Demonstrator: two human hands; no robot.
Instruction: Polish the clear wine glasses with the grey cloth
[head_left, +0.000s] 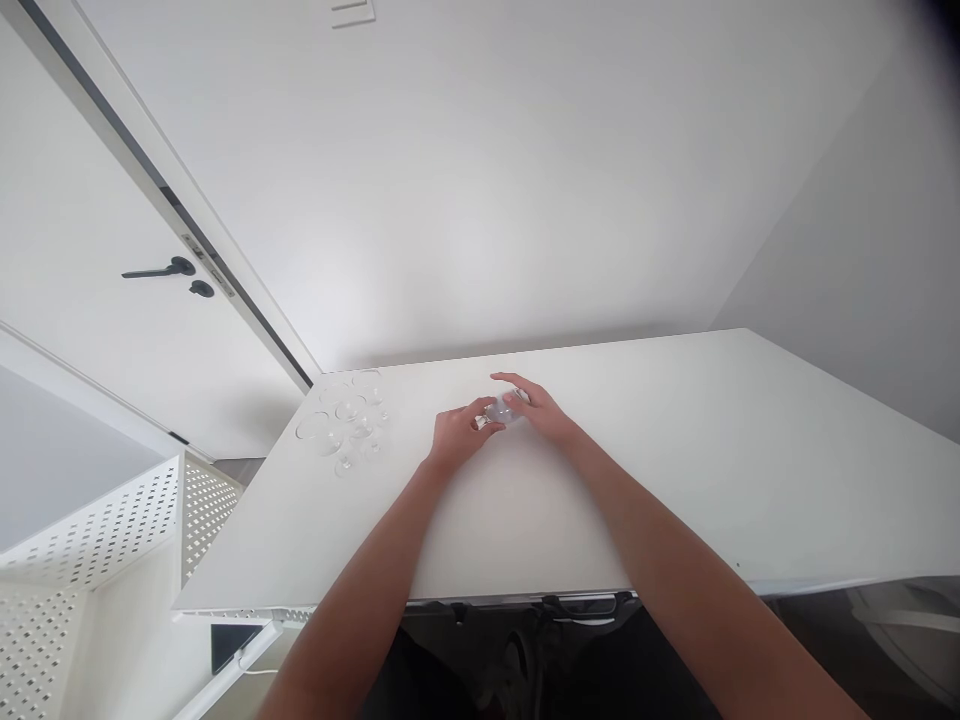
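Over the middle of the white table (525,510), a small clear glass (501,409) lies between my two hands, partly covered by fingers. My left hand (461,432) pinches its left end between thumb and fingers. From the right, my right hand (541,408) curls round the other end, its index finger stretched out above. Whether the glass touches the tabletop, I cannot tell. Toward the table's left end stands a cluster of several clear stemmed glasses (330,438), apart from both hands and hard to make out against the white top.
A white wall (480,200) rises behind the table's far edge. On the left is a white door with a black handle (161,270). Below it stands a white perforated panel (112,525). Black chair parts (517,655) show under the near edge.
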